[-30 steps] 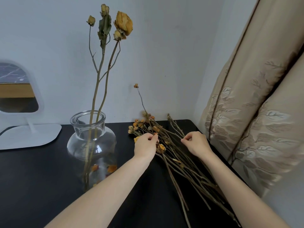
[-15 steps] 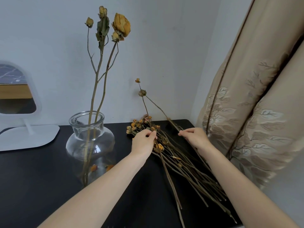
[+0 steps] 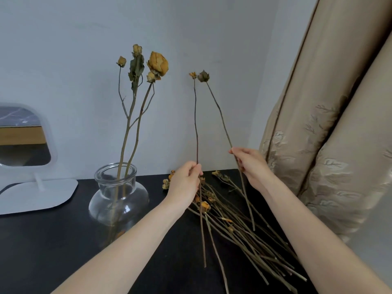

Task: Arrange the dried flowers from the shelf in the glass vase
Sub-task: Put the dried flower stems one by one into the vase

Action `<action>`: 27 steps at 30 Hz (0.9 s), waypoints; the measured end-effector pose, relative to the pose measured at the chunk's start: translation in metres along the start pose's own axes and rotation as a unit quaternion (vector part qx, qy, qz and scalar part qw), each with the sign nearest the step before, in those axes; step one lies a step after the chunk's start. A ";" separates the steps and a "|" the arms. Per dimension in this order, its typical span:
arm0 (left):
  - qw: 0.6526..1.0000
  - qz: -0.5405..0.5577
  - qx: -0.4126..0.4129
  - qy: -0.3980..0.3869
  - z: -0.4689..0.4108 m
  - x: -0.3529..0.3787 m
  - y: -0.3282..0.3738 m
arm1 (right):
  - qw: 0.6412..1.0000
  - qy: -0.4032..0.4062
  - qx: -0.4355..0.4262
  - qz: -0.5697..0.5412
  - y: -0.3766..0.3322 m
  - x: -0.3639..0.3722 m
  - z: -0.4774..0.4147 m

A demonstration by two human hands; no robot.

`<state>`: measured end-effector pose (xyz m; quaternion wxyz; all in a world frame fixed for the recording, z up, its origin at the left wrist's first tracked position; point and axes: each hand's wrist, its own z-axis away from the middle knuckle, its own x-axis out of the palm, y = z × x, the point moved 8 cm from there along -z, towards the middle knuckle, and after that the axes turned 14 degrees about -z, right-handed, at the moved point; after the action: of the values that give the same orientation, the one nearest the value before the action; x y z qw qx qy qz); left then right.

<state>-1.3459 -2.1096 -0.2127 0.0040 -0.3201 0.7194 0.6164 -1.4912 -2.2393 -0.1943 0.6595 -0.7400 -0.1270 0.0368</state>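
A clear round glass vase [image 3: 118,196] stands on the black tabletop [image 3: 53,240], with tall dried yellow roses [image 3: 158,63] in it. To its right lies a pile of dried flower stems [image 3: 239,225]. My left hand [image 3: 184,183] pinches one thin stem with a small yellow bud [image 3: 196,115], held nearly upright. A second stem with a brownish bud [image 3: 218,111] is pinched in my right hand [image 3: 251,166] and leans to the left. Both stems are lifted above the pile, their lower ends hanging over it.
A white-framed mirror on a flat white base [image 3: 25,166] stands at the left, behind the vase. A beige patterned curtain [image 3: 328,145] hangs close on the right, by the table's edge. A pale wall [image 3: 84,39] closes the back.
Both hands have risen from the pile, each lifting one stem up to near vertical. The view has tilted, so the vase and flowers sit lower in the frame.
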 end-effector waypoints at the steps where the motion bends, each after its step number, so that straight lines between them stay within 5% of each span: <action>1: 1.000 -0.003 0.012 0.002 0.000 -0.003 0.006 | 1.000 -0.004 -0.013 -0.006 -0.009 0.005 0.002; 7: 0.996 -0.019 0.080 0.024 0.008 -0.034 0.049 | 0.995 -0.035 -0.080 -0.039 -0.056 0.038 0.021; 19: 0.962 -0.007 0.188 0.198 0.036 -0.179 0.146 | 0.960 -0.162 -0.195 -0.122 -0.178 0.146 0.092; 27: 0.937 -0.042 0.184 0.293 0.039 -0.245 0.150 | 0.949 -0.175 -0.217 -0.148 -0.198 0.183 0.102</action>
<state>-1.2355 -1.9581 0.0089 -0.1222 -0.5099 0.7756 0.3516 -1.3647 -2.0779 0.0083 0.4487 -0.8200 -0.3532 0.0390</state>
